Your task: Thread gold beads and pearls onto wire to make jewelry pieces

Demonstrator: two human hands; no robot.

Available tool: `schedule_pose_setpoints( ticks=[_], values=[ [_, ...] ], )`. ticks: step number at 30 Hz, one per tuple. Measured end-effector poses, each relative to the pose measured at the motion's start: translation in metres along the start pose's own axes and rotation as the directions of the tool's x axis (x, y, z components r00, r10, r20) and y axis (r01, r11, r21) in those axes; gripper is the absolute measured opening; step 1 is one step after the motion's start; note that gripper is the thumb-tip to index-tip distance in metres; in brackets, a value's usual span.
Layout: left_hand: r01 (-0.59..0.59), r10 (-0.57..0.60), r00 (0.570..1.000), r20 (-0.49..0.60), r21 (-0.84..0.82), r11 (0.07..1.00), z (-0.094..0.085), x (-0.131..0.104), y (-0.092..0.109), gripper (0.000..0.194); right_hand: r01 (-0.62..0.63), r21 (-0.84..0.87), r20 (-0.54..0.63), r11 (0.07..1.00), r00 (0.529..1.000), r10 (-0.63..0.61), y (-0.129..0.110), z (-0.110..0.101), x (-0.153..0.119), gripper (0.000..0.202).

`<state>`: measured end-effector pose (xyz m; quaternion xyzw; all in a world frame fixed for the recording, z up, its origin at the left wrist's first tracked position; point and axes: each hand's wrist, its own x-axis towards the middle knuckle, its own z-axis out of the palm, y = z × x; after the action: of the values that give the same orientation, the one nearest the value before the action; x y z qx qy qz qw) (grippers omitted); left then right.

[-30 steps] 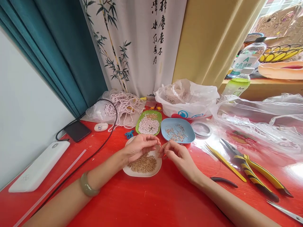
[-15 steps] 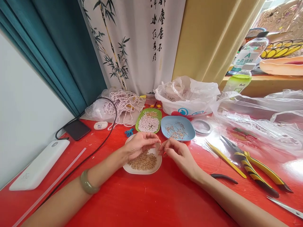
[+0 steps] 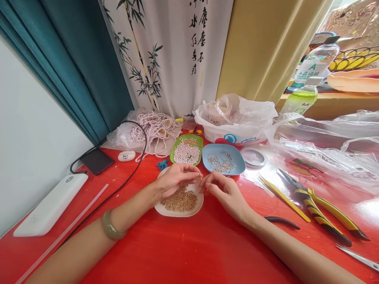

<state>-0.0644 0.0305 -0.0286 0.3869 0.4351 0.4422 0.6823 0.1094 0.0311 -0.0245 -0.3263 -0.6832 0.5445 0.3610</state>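
Over a white plate (image 3: 179, 213) of gold beads (image 3: 181, 200), my left hand (image 3: 177, 179) and my right hand (image 3: 223, 191) meet almost fingertip to fingertip. Both are closed in a pinch on a thin copper-coloured wire (image 3: 203, 178), which spans the small gap between them. Any bead at the left fingertips is too small to make out. Just behind the hands are a green tray (image 3: 174, 157) with pale pink and gold beads and a blue tray (image 3: 239, 170) with short beaded wire pieces.
At right lie yellow tweezers (image 3: 286, 199), large pliers (image 3: 318, 207), a black tool handle (image 3: 282, 222) and scissors (image 3: 358, 257). Behind stand a plastic-wrapped tub (image 3: 237, 134), a wire spool (image 3: 253, 157) and bead strings (image 3: 154, 130). A black cable (image 3: 130, 177) crosses the left side near a white power bank (image 3: 50, 205).
The camera view has shifted slightly. Both hands keep their pinch on the wire over the plate, with the fingertips barely moved.
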Motion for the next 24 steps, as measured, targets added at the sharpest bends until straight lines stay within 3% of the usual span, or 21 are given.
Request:
schedule_pose_setpoints(
  ticks=[4, 7, 9, 10, 11, 16, 20, 24],
  values=[
    [-0.048, 0.048, 0.999, 0.013, 0.044, 0.998, 0.002, -0.001, 0.006, 0.016, -0.01, 0.012, 0.016, 1.0, 1.0, 0.01, 0.004, -0.001, 0.0, 0.012],
    [-0.14, 0.144, 0.99, 0.009, 0.279, 0.95, 0.0, -0.002, 0.018, 0.018, -0.013, 0.028, 0.03, 1.0, 0.999, 0.012, 0.005, -0.002, 0.001, 0.014],
    [-0.188, 0.246, 0.969, -0.03, 0.56, 0.807, -0.007, -0.002, 0.028, 0.021, -0.033, 0.058, 0.03, 0.998, 0.999, 0.032, 0.006, -0.003, 0.001, 0.016],
    [-0.183, 0.309, 0.95, -0.043, 0.726, 0.663, -0.012, -0.001, 0.032, 0.022, -0.045, 0.076, 0.03, 0.996, 0.999, 0.043, 0.006, -0.003, 0.002, 0.016],
    [-0.173, 0.34, 0.939, -0.055, 0.778, 0.604, -0.018, 0.0, 0.036, 0.022, -0.055, 0.095, 0.029, 0.994, 0.998, 0.052, 0.006, -0.003, 0.002, 0.017],
    [-0.125, 0.377, 0.926, -0.03, 0.917, 0.378, -0.041, 0.006, 0.043, 0.018, -0.071, 0.147, 0.005, 0.987, 0.997, 0.071, 0.01, -0.005, 0.005, 0.02],
    [-0.115, 0.378, 0.925, 0.037, 0.976, 0.186, -0.04, 0.014, 0.044, 0.015, -0.065, 0.141, -0.002, 0.988, 0.998, 0.066, 0.012, -0.005, 0.005, 0.02],
    [-0.087, 0.379, 0.924, 0.052, 0.993, 0.074, -0.034, 0.028, 0.044, 0.017, -0.063, 0.123, -0.001, 0.99, 0.998, 0.063, 0.011, -0.005, 0.004, 0.021]
  ],
)
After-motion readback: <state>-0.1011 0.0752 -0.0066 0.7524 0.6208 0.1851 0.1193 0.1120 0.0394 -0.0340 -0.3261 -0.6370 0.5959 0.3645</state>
